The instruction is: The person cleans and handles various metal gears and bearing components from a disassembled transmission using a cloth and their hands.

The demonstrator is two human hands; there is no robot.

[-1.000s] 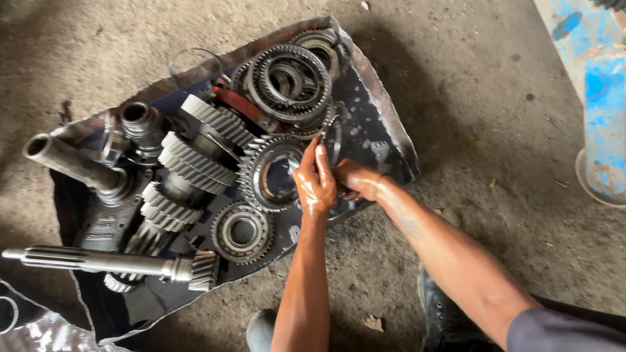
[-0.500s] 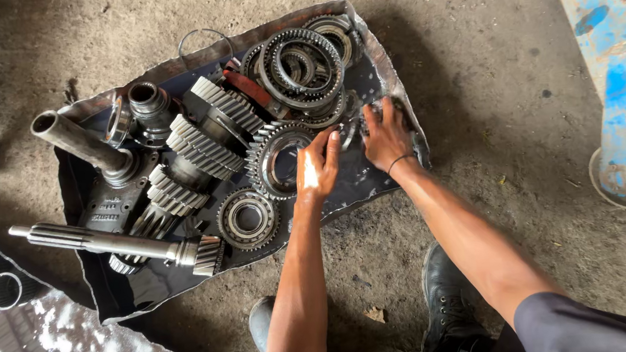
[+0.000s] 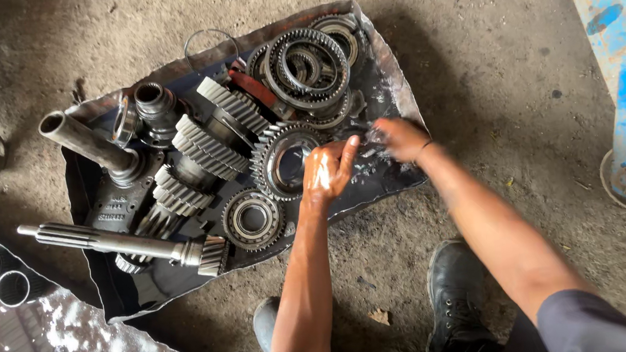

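The left hand (image 3: 328, 171) rests with fingers (image 3: 347, 149) held loosely together, fingertips touching the rim of a large helical gear (image 3: 281, 160). Just beside it, the right hand (image 3: 399, 138) presses down with fingers spread over small oily parts (image 3: 371, 147), blurred and too small to identify.

Both hands work over a dark, crumpled metal sheet (image 3: 387, 79) lying on the concrete floor (image 3: 483, 48), its edges bent up like a shallow tray. It holds toothed ring gears (image 3: 306, 59) at the far end, ribbed gear clusters (image 3: 204, 144), a bearing (image 3: 253, 219), a splined shaft (image 3: 107, 243) and a hollow tube (image 3: 80, 140).

A blue painted stand (image 3: 625, 73) sits well apart on the right.
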